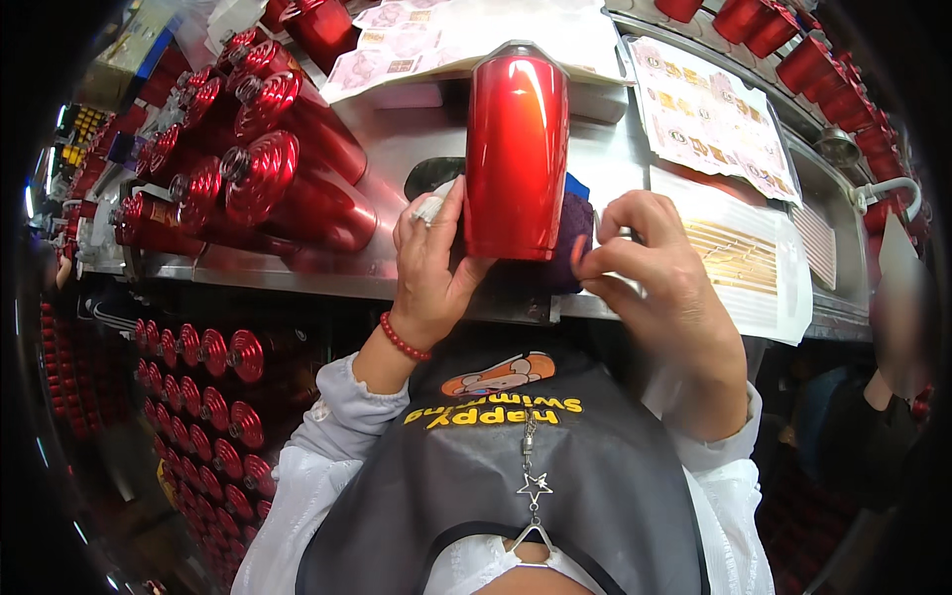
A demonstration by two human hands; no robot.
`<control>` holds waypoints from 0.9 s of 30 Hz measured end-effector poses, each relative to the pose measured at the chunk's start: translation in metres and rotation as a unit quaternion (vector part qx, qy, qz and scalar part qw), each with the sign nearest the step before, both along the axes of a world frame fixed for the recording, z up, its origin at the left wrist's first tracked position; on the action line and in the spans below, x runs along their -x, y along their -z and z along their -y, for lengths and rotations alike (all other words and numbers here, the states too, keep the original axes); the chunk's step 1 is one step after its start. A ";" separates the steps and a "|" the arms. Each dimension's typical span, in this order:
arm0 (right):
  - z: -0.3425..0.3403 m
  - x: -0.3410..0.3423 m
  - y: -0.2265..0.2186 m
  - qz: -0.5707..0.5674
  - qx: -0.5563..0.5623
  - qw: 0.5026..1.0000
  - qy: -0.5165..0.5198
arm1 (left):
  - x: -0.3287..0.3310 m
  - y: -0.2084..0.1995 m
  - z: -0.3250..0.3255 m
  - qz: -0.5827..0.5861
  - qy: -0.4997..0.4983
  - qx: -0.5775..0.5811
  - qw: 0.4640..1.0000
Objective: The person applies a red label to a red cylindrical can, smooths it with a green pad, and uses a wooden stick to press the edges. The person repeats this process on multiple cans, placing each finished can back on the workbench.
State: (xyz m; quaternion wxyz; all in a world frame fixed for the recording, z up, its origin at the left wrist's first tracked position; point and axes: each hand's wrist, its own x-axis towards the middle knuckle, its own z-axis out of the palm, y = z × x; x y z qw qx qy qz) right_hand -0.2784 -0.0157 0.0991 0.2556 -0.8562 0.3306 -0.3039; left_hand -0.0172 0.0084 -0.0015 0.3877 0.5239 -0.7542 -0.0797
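A glossy red tapered canister (516, 159) lies in front of me, its dark-rimmed end pointing away. My left hand (431, 243) grips its near left side, fingers partly hidden behind it and white wrapping on one finger. To the right of the canister, my right hand (645, 253) is raised with thumb and fingers pinched together. A small reddish bit shows at the fingertips; I cannot make out whether it is a held thing or a fingertip. Between the canister and the right hand rests a dark purple cloth (575, 233), with something blue behind it.
Several red canisters with ridged ends (337, 198) lie stacked on the left of the metal bench (297, 273). Pink printed sheets (397, 50) lie at the back, gold-decal sheets (709, 119) and gold strips (739, 258) at right. More canisters (213, 407) stand below left. A blurred person's arm (888, 327) shows far right.
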 end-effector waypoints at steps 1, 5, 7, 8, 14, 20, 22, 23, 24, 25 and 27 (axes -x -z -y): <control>0.000 -0.012 -0.002 0.028 0.005 0.999 -0.019 | -0.001 0.000 0.000 -0.008 0.009 0.000 1.000; 0.007 -0.031 0.006 -0.004 0.018 1.000 -0.019 | 0.001 -0.009 -0.002 -0.234 0.082 -0.046 0.968; 0.005 -0.031 0.005 -0.019 0.007 1.000 -0.017 | 0.001 -0.021 -0.003 -0.273 0.116 -0.053 0.953; 0.004 -0.032 0.004 -0.020 0.015 1.000 -0.015 | 0.002 -0.032 -0.002 -0.212 0.129 -0.037 0.968; 0.003 -0.030 0.003 -0.007 0.012 1.000 -0.009 | 0.010 -0.055 -0.005 -0.053 0.122 0.019 0.991; 0.002 -0.029 0.017 0.005 -0.044 0.999 0.020 | 0.008 -0.044 -0.010 -0.098 0.040 -0.006 0.994; 0.003 -0.029 0.021 0.009 -0.057 0.998 0.027 | 0.008 -0.041 -0.009 -0.112 0.028 -0.012 0.993; 0.003 -0.028 0.022 0.007 -0.058 0.998 0.028 | 0.008 -0.037 -0.008 -0.153 0.021 -0.025 0.988; 0.004 -0.027 0.023 0.005 -0.058 0.998 0.029 | 0.009 -0.031 -0.007 -0.193 0.014 -0.039 0.980; 0.004 -0.027 0.024 0.006 -0.063 0.998 0.029 | 0.009 -0.028 -0.006 -0.234 0.008 -0.052 0.971; 0.004 -0.027 0.025 0.008 -0.073 0.997 0.031 | 0.009 -0.027 -0.006 -0.286 0.021 -0.089 0.954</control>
